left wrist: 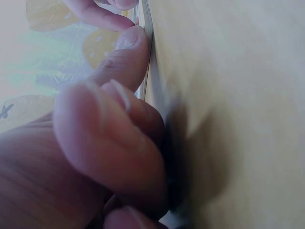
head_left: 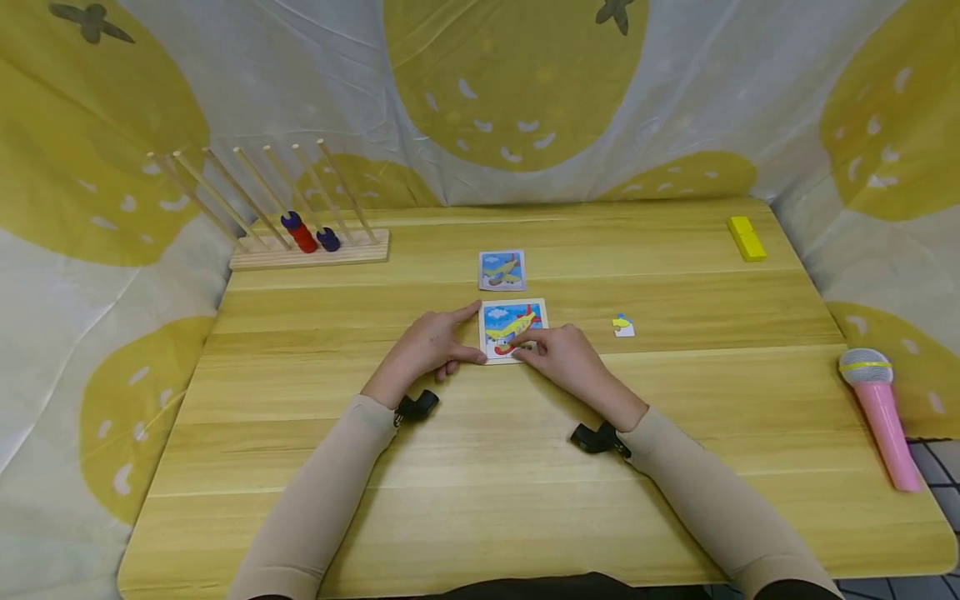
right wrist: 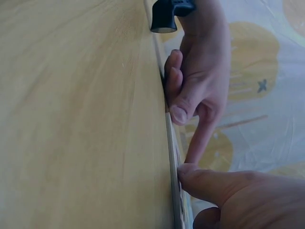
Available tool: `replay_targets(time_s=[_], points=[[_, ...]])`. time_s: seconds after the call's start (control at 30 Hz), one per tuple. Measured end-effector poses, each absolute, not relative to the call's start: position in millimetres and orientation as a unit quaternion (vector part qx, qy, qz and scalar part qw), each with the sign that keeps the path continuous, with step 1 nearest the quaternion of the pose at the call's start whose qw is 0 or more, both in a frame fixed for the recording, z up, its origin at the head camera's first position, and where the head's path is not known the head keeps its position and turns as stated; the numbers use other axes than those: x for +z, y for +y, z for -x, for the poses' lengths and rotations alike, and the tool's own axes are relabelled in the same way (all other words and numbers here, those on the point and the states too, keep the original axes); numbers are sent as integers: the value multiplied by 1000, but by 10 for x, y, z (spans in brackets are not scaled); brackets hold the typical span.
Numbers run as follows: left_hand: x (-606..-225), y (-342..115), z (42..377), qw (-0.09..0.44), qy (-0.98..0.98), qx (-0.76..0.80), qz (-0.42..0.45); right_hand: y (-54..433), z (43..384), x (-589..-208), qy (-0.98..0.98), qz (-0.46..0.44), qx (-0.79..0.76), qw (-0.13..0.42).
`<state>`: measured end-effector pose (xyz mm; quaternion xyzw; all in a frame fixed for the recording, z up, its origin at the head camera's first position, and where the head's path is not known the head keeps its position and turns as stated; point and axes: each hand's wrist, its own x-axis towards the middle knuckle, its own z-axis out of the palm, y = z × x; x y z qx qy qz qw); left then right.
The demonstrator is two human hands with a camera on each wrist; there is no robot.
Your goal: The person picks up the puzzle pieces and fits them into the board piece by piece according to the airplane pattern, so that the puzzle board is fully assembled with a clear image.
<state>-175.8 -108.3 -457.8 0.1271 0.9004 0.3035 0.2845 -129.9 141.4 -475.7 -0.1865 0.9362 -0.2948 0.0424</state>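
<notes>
A small square jigsaw puzzle (head_left: 497, 315) with a yellow and red airplane lies in a pale frame on the table. My left hand (head_left: 431, 342) steadies its left side, index finger at the upper corner and thumb at the lower one; the other fingers are folded. Over the lower part of the picture my right hand (head_left: 567, 362) pinches a puzzle piece with thumb and index finger, hiding most of it. In the right wrist view, the right thumb (right wrist: 205, 183) touches the frame's edge. A loose puzzle piece (head_left: 623, 326) lies to the right. Behind the puzzle is a matching airplane picture card (head_left: 502, 271).
At the back left stands a wooden peg rack (head_left: 315, 254) with red and dark blue beads. Yellow blocks (head_left: 746, 239) lie at the back right. A pink toy microphone (head_left: 885, 425) lies at the right edge. A patterned cloth (head_left: 697, 92) hangs behind the table.
</notes>
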Motion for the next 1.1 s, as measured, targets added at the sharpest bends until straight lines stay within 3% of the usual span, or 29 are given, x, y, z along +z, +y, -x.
replay_targets(time_s=[0.27, 0.5, 0.83, 1.1], points=[[-4578, -1074, 1752, 284, 900, 307, -125, 1553, 1318, -4815, 909, 159, -379, 70], [-4556, -1065, 1741, 290, 896, 315, -117, 2050, 1301, -4847, 880, 118, -454, 71], [-4561, -1082, 1746, 289, 897, 315, -115, 3030, 1262, -4816, 901, 26, -428, 69], [-4571, -1075, 1750, 292, 896, 315, -113, 3140, 1269, -4741, 914, 2, -395, 93]])
